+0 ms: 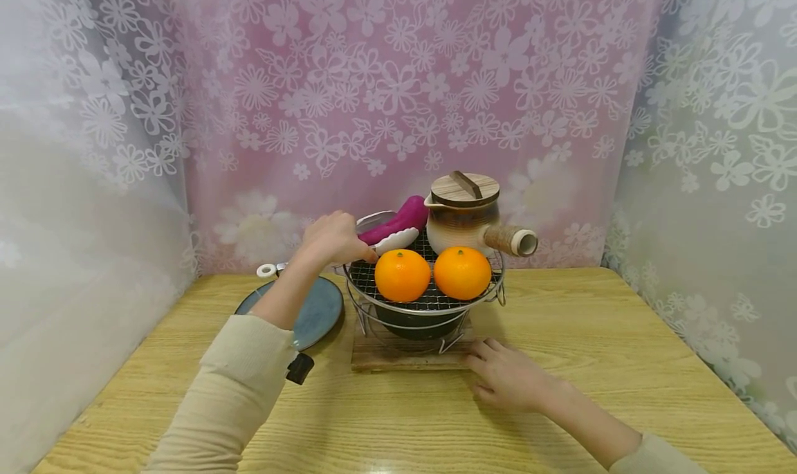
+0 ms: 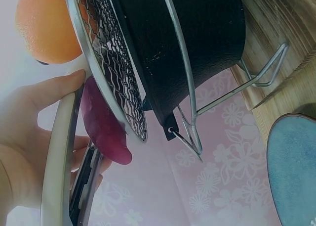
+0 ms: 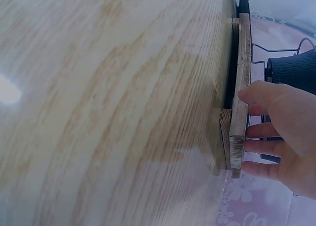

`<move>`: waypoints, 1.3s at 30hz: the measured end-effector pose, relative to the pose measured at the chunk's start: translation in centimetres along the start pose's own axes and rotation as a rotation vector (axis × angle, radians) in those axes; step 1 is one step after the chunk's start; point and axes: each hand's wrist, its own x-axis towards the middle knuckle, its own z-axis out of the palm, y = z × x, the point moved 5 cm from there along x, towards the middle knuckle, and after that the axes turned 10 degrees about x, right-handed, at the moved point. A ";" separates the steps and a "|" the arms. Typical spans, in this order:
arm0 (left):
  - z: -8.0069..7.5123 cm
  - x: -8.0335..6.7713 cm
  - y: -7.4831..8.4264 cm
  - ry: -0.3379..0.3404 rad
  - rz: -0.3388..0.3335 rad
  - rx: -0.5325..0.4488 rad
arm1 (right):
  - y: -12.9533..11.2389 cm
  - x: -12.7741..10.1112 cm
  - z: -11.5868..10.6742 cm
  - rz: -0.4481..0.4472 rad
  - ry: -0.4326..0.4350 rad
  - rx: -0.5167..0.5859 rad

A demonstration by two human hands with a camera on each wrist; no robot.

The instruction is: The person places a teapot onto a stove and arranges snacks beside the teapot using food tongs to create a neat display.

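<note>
My left hand (image 1: 333, 239) grips a pair of tongs (image 2: 58, 152) with pale handles and white scalloped tips. Between the tips lies a long purple sweet potato (image 1: 405, 218), at the back left of a round wire grill (image 1: 429, 311). Two oranges (image 1: 402, 276) sit side by side at the front of the grill, and a ceramic teapot (image 1: 454, 228) stands behind them. Down at the front right, my right hand (image 1: 507, 377) touches the corner of the wooden board (image 1: 407, 360) under the stove, its fingers fairly straight in the right wrist view.
Beneath the grill a black stove bowl (image 2: 192, 33) sits in a metal wire stand. A blue plate (image 1: 320, 315) lies to the left, partly behind my left arm, with a white ring (image 1: 266, 270) at its back and a black piece (image 1: 300, 369) at its front. Floral curtains (image 1: 398, 79) surround the table.
</note>
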 end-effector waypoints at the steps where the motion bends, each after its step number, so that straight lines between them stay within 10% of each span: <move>1: 0.0 0.0 0.0 -0.002 -0.005 -0.005 | 0.0 0.0 0.0 0.000 0.001 -0.001; 39: -0.2 0.6 1.5 -0.072 -0.049 -0.015 | 0.1 0.0 0.1 -0.009 0.019 0.000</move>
